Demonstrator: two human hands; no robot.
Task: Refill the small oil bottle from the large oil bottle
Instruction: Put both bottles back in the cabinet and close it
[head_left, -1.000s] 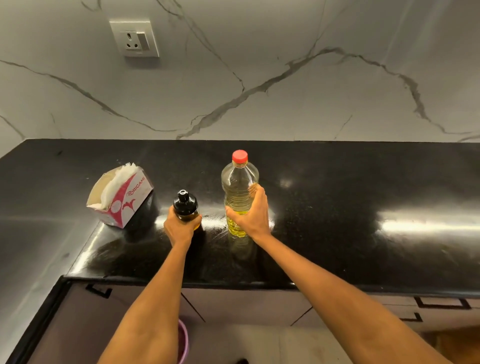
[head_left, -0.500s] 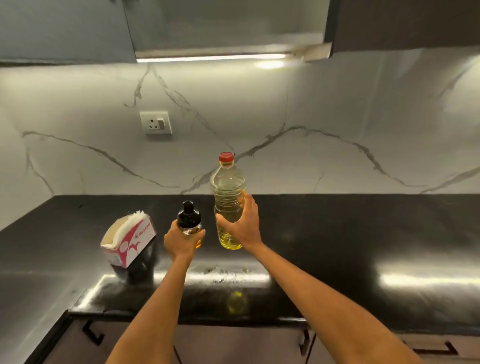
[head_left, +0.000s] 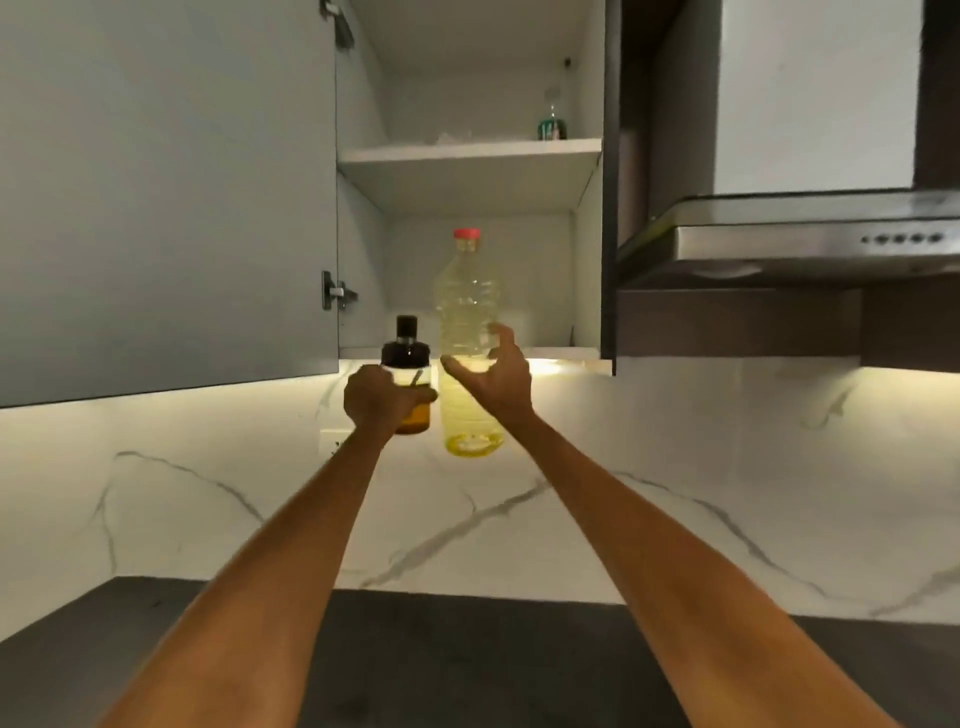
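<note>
I hold both bottles up in the air in front of an open wall cabinet. My left hand (head_left: 379, 397) grips the small oil bottle (head_left: 408, 364), clear glass with a black cap and a little amber oil at the bottom. My right hand (head_left: 491, 376) grips the large clear plastic oil bottle (head_left: 467, 332) with a red cap, yellow oil filling its lower part. The two bottles are upright and side by side, almost touching, at the height of the cabinet's lowest shelf.
The open cabinet (head_left: 467, 161) has two white shelves; a small bottle (head_left: 551, 122) stands on the upper one. Its grey door (head_left: 166, 197) hangs open at left. A steel range hood (head_left: 800, 234) juts out at right. The black counter (head_left: 467, 649) lies below.
Both hands have lifted the bottles from the counter up to the cabinet. My view has tilted upward, so the tissue box and socket are out of sight.
</note>
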